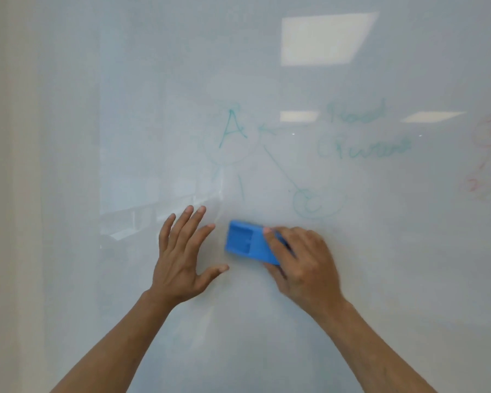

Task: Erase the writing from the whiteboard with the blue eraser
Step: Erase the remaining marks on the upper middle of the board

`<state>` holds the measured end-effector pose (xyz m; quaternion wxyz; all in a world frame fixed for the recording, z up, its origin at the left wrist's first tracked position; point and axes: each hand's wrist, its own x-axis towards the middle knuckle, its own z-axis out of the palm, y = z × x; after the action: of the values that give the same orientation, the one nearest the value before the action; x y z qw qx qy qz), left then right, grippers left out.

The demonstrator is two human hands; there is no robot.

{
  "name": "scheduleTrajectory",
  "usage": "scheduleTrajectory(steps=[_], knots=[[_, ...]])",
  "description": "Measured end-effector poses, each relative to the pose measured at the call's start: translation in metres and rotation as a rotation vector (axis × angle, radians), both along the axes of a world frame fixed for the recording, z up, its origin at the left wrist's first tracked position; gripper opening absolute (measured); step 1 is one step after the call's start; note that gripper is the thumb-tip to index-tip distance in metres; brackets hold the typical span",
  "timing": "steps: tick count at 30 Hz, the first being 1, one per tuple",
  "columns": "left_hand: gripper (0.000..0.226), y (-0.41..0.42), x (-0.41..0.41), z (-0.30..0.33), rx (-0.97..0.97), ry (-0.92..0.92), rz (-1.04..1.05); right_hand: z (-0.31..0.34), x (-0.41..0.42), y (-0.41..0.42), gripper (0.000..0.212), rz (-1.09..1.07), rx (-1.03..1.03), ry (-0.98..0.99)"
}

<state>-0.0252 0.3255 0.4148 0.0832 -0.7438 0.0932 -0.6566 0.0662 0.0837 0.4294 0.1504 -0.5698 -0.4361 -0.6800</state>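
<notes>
Head view: I see the right hand (pixel 301 265) gripping the blue eraser (pixel 248 242) flat against the whiteboard (pixel 97 137), below the faint teal writing (pixel 233 129). Left hand (pixel 182 259) just beside the eraser, fingers spread, holding nothing. Ceiling-light reflection (pixel 326 38) up top.

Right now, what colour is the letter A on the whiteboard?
Teal green, faint; letter A shows in the head view.
</notes>
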Motion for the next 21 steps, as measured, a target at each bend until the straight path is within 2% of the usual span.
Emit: scheduleTrajectory(steps=[3,5,8,11,17,19,21], knots=[[0.053,-0.008,0.007,0.002,-0.178,-0.069,0.009,0.024,0.016,-0.043,0.044,-0.037,0.261,0.105],[0.051,-0.013,0.012,0.002,-0.328,-0.078,0.035,0.035,0.025,-0.067,0.048,-0.056,0.443,0.197],[0.054,-0.014,0.018,-0.003,-0.371,-0.055,0.078,0.037,0.027,-0.073,0.055,-0.034,0.596,0.306],[0.054,-0.009,0.024,-0.009,-0.346,-0.058,0.098,0.011,0.016,-0.047,0.048,-0.027,0.486,0.225],[0.054,-0.004,0.028,-0.010,-0.321,-0.071,0.127,-0.072,0.000,-0.007,0.047,-0.049,-0.033,0.028],[0.054,-0.003,0.028,-0.010,-0.320,-0.077,0.125,-0.071,0.003,-0.014,0.046,-0.064,-0.068,-0.011],[0.054,-0.003,0.030,-0.010,-0.322,-0.086,0.127,-0.055,0.009,-0.027,0.046,-0.062,0.004,0.008]])
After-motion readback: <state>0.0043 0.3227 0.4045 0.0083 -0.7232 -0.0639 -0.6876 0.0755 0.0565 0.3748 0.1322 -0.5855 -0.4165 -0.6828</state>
